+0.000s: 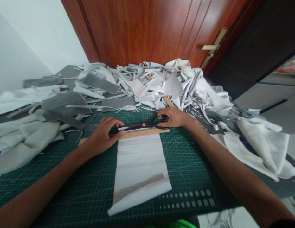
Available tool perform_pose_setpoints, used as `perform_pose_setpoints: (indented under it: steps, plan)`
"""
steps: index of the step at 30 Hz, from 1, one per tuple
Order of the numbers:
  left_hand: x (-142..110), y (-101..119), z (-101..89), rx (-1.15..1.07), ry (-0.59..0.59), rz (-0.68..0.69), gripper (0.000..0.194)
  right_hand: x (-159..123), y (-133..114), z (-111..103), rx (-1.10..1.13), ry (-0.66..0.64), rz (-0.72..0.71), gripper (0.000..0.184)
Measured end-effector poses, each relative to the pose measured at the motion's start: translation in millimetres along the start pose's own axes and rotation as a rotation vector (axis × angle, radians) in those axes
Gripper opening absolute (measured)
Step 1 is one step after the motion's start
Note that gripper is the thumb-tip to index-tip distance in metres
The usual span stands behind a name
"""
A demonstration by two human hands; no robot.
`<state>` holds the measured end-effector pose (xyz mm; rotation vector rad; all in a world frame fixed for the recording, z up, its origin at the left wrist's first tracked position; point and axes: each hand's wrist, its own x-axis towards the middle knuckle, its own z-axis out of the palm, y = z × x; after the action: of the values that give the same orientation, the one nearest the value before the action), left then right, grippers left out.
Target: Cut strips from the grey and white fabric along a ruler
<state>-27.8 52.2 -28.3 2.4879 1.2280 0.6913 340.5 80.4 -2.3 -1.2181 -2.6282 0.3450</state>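
A pair of black scissors (144, 125) lies across the far edge of a white cloth strip (140, 158), blades pointing left. My right hand (174, 117) is closed around the handles. A wooden ruler (142, 132) runs across the cloth just on the near side of the blades. At its left part, my left hand (106, 133) grips with the thumb on the ruler and the fingers curled past the scissor tips. Whether those fingers also touch the blades or cloth is hard to make out. The near end of the cloth is curled over.
A green gridded cutting mat (187, 158) covers the table. White and grey fabric scraps (137, 85) are heaped along the back and both sides, with another wooden stick (167, 100) among them. A wooden door (142, 31) stands behind; a green object (180, 224) shows below the front edge.
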Motion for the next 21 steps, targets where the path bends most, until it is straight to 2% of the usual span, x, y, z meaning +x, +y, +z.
perform_pose_setpoints:
  steps: [21]
  plan:
    - [1.5,2.4,-0.2,-0.021,-0.019,-0.014,0.032,1.7,0.8,-0.9,-0.01,-0.025,0.007,0.032]
